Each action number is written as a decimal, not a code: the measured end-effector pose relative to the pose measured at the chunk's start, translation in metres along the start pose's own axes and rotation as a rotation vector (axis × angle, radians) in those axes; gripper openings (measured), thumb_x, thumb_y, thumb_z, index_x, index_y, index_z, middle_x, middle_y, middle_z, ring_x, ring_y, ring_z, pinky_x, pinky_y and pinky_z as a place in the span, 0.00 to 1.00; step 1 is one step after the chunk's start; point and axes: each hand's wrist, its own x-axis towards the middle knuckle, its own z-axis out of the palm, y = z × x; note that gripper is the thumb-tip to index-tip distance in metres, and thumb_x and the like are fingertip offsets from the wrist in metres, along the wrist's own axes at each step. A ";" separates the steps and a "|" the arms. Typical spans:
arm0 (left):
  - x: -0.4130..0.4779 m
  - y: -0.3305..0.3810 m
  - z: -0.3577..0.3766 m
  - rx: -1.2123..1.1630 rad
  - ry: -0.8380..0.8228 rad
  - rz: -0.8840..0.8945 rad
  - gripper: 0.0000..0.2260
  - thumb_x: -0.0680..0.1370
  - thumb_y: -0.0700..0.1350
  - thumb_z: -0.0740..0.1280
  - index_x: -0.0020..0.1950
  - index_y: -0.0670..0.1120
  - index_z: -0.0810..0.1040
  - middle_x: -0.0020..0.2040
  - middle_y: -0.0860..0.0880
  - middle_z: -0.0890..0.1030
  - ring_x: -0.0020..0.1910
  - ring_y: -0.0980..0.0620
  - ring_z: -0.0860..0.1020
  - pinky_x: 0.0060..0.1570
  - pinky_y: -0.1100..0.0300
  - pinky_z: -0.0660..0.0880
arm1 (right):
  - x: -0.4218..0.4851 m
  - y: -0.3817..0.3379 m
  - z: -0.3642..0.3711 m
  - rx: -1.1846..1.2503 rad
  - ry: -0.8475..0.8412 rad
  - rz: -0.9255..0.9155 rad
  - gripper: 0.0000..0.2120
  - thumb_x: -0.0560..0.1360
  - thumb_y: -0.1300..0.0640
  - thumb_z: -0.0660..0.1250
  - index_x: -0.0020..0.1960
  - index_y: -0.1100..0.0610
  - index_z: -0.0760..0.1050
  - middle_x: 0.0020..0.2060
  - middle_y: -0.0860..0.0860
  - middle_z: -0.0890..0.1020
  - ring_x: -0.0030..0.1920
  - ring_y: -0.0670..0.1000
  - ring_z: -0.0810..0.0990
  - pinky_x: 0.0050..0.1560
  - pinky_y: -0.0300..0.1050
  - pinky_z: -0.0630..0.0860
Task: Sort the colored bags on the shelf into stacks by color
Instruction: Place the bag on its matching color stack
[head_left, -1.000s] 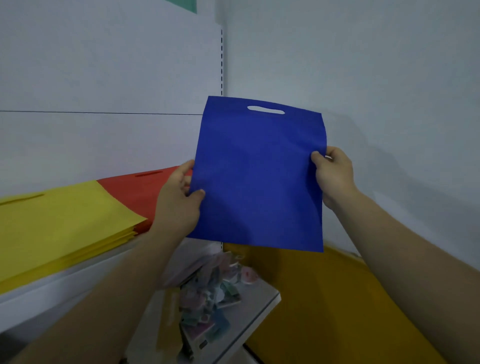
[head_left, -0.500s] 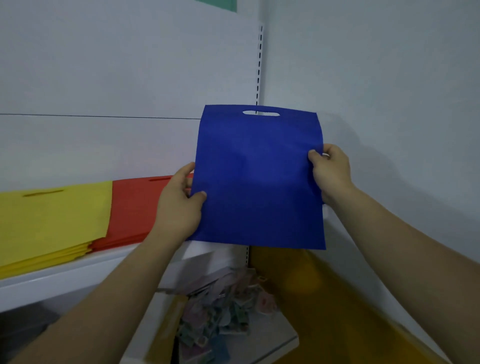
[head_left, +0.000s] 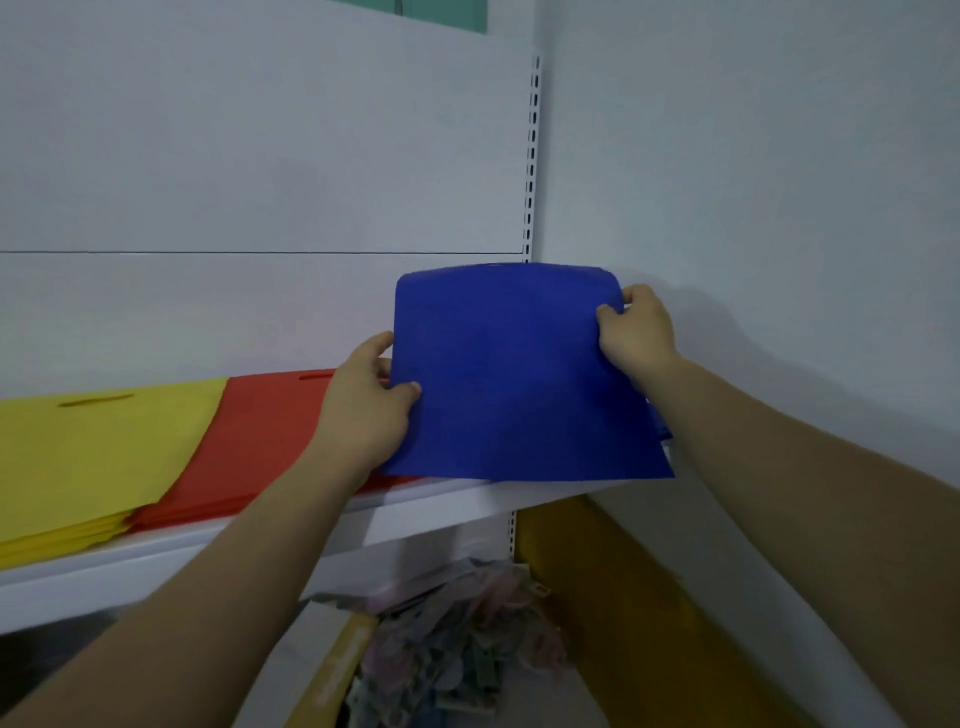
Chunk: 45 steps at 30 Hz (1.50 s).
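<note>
left hand (head_left: 363, 410) + right hand (head_left: 636, 332): each pinching blue bag (head_left: 514, 379) edge | bag over shelf (head_left: 208, 545) right end, beside red stack (head_left: 260, 441)

Open air upper left, yellow stack (head_left: 93, 457) and red stack (head_left: 249, 447) covering the shelf (head_left: 426, 512) at left, blue bag (head_left: 514, 374) and side wall (head_left: 779, 182) blocking right

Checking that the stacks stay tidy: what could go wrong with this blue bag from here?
1. The bag's top is curled over at the wall; it may land creased.
2. Its left edge hangs over the red stack; colors could mix.
3. Its front edge sits at the shelf lip; it might slide off.
</note>
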 end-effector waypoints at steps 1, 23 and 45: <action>-0.001 0.002 0.004 0.034 -0.016 -0.003 0.23 0.78 0.38 0.63 0.73 0.50 0.64 0.44 0.60 0.74 0.41 0.63 0.73 0.36 0.68 0.69 | 0.004 0.004 0.001 -0.027 -0.013 -0.009 0.07 0.80 0.56 0.57 0.56 0.57 0.67 0.43 0.49 0.73 0.40 0.48 0.72 0.42 0.45 0.71; -0.009 0.011 0.053 0.833 -0.425 -0.136 0.35 0.73 0.70 0.56 0.72 0.51 0.65 0.68 0.49 0.72 0.62 0.48 0.73 0.62 0.50 0.70 | 0.021 0.048 0.019 -0.796 -0.743 -0.145 0.27 0.78 0.39 0.57 0.70 0.55 0.68 0.69 0.52 0.70 0.66 0.53 0.70 0.64 0.46 0.67; -0.012 0.013 0.061 1.038 -0.498 0.021 0.38 0.69 0.74 0.56 0.73 0.53 0.64 0.70 0.52 0.69 0.67 0.50 0.68 0.67 0.48 0.63 | 0.043 0.053 0.047 -0.856 -0.878 -0.112 0.37 0.77 0.32 0.50 0.76 0.56 0.58 0.75 0.53 0.60 0.73 0.54 0.62 0.71 0.51 0.60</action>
